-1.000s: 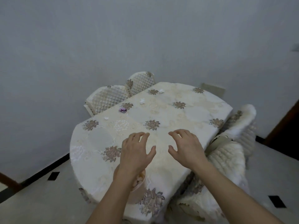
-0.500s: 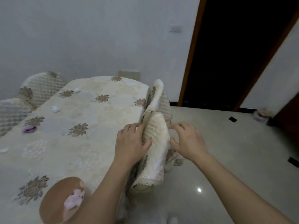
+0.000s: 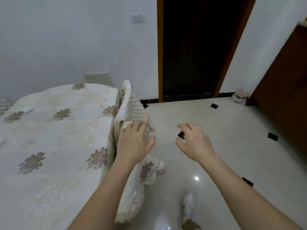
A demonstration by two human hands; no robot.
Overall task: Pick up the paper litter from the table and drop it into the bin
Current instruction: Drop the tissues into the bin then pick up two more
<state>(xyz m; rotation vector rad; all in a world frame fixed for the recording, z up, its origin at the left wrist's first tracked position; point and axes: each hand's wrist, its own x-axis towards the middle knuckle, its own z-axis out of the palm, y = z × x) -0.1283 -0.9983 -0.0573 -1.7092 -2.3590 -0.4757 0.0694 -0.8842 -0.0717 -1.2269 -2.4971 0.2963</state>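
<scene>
Bin gone from view since before; left hand (image 3: 132, 143) and right hand (image 3: 194, 143) both spread open, empty.

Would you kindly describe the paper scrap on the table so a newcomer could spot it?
Start at the table under its floral cloth, left of the doorway. Look to its far left edge: the crumpled white paper ball lies there, plain and raised, unlike the flat brown flower prints around it.
</scene>
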